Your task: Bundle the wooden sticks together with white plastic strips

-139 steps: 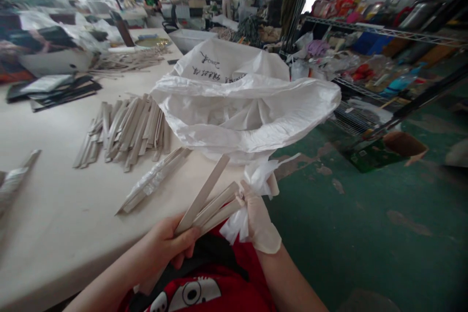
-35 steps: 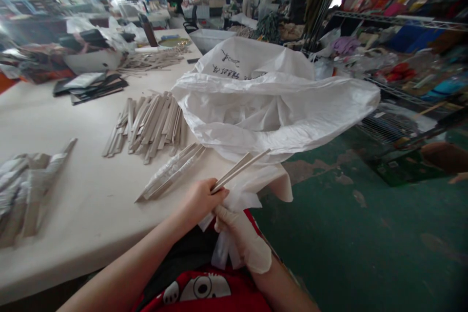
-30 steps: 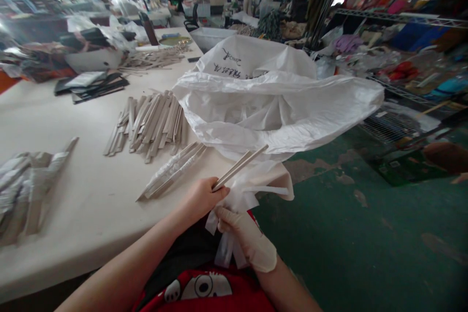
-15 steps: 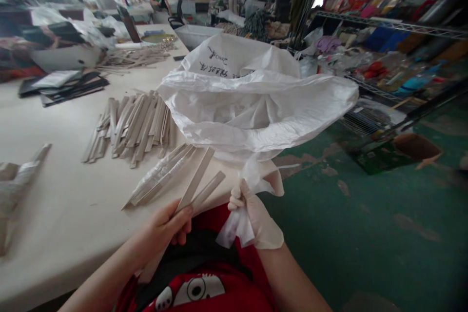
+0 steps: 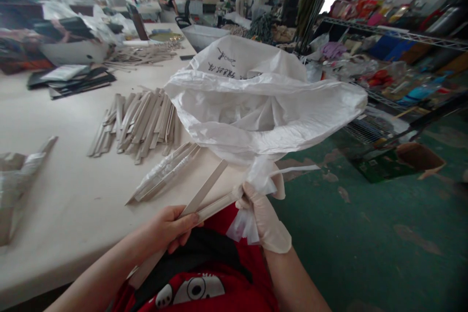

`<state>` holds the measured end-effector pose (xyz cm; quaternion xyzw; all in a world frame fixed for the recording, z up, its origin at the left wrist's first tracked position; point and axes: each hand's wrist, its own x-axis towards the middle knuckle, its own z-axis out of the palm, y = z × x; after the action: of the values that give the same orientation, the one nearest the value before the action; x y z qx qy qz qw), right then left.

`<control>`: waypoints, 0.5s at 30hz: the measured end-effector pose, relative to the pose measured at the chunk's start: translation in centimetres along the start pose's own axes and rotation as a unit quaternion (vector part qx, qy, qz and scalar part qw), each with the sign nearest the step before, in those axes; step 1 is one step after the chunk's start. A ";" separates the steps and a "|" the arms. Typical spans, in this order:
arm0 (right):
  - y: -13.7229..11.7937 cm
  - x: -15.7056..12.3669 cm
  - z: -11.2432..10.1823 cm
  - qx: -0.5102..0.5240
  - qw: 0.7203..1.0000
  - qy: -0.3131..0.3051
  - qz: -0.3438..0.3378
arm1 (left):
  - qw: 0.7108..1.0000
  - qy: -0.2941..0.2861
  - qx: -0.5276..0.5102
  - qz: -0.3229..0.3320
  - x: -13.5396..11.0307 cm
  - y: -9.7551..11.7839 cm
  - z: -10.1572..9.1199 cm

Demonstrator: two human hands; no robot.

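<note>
My bare left hand point(image 5: 174, 230) is closed around flat beige strips point(image 5: 207, 186), which cross and fan apart beyond my thumb. The lower strip's far end meets the fingers of my right hand point(image 5: 266, 222), which wears a pale glove. Those fingers are closed on thin translucent plastic film point(image 5: 261, 175), bunched so that it spreads above and below the fist. Whether they also grip the strip's tip is hidden. Just beyond both hands, a white woven sack point(image 5: 252, 95) with black handwriting gapes at the table corner. A bundle of strips wrapped in clear film point(image 5: 164, 175) lies left of it.
A pile of loose beige strips point(image 5: 142, 122) lies on the cream table point(image 5: 91, 224). Another wrapped bundle point(image 5: 22, 180) is at the left edge, with dark flat pieces point(image 5: 73, 80) behind. A cluttered wire rack point(image 5: 395, 34) and a green carton point(image 5: 383, 163) stand right. People work far back.
The lower strip and my right hand have come together; before, a gap separated them. A pale strip end now sticks out farther right beyond the film. The view has shifted slightly.
</note>
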<state>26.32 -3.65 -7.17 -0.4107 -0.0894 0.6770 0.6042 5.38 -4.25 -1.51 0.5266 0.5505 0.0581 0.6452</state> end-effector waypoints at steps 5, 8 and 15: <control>0.0 0.1 -0.9 -0.101 0.994 -0.032 -0.024 | 0.998 0.026 0.053 0.012 -0.3 -0.2 -0.3; 0.4 -0.2 -0.6 -0.141 0.989 -0.020 -0.047 | 0.988 0.090 0.126 0.027 -0.2 0.7 0.4; 2.0 -1.3 0.7 -0.237 0.970 -0.020 -0.046 | 0.970 0.129 0.193 0.078 0.5 2.0 1.4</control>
<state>24.29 -5.02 -7.38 -0.5239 -0.2780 0.6158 0.5186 7.61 -3.90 -0.57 0.6706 0.5871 0.0686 0.4483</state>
